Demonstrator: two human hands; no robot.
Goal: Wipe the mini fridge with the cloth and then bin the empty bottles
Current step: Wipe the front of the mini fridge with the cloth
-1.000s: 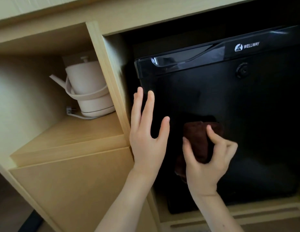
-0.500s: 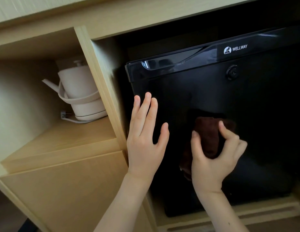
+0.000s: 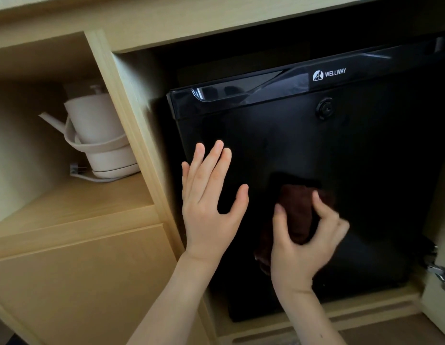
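The wooden cabinet (image 3: 74, 270) fills the view, with an open shelf (image 3: 74, 202) on its left side and a dark bay on its right. The mini fridge (image 3: 353, 170) sits in that bay, its base near the cabinet's front bottom edge and its door shut. Its glossy black front looks hard, smooth and slippery, so it likely smears easily and wants firm, even pressure; the recessed handle strip along the top edge is probably the place to pull it open.

A white kettle (image 3: 99, 133) stands toward the back right corner of the shelf, well apart from the work.

The left hand (image 3: 211, 212) lies flat and unclenched, fingers spread, against the left edge of the fridge door, holding nothing. The right hand (image 3: 301, 247) has its grip clenched on the cloth (image 3: 298, 212), pressing it to the lower middle of the door.

The cloth is dark brown, soft and limp, bunched in the fingers with a tail hanging below the palm; it looks light and best held wadded. No bottles are in view.
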